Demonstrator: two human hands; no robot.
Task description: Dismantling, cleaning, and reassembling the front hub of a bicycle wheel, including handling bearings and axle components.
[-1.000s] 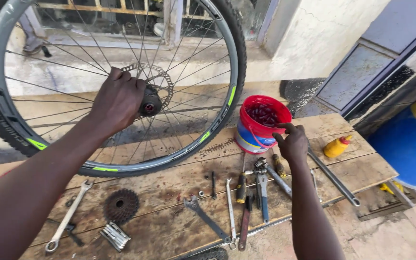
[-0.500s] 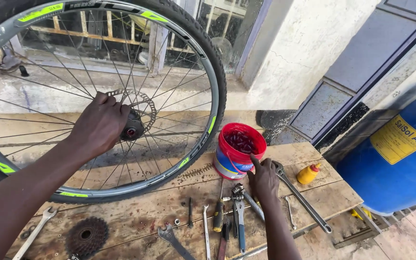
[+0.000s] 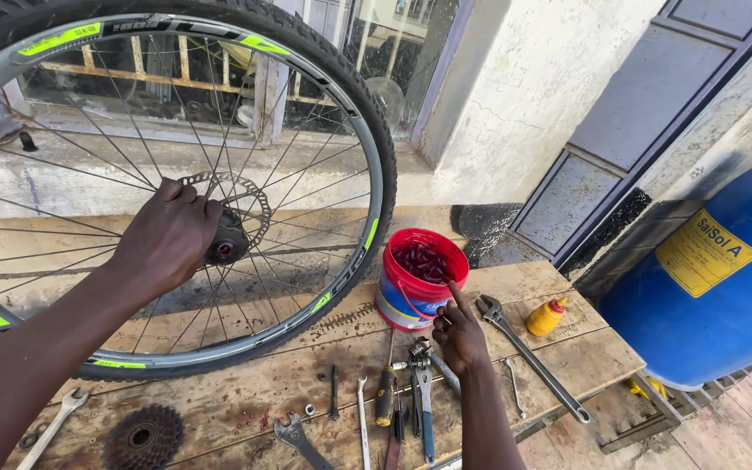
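We clamp our left hand (image 3: 167, 239) around the hub of the wheel (image 3: 219, 242) to keep it upright on the table (image 3: 567, 348); our right hand (image 3: 461, 335), grip apart, dips one finger into the red tub (image 3: 419, 278) for grease

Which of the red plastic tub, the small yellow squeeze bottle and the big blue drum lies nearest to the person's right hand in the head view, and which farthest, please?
1. Red plastic tub: touching the right hand, just above it.
2. Small yellow squeeze bottle: to its right, on the bench.
3. Big blue drum: far right, beyond the bench.
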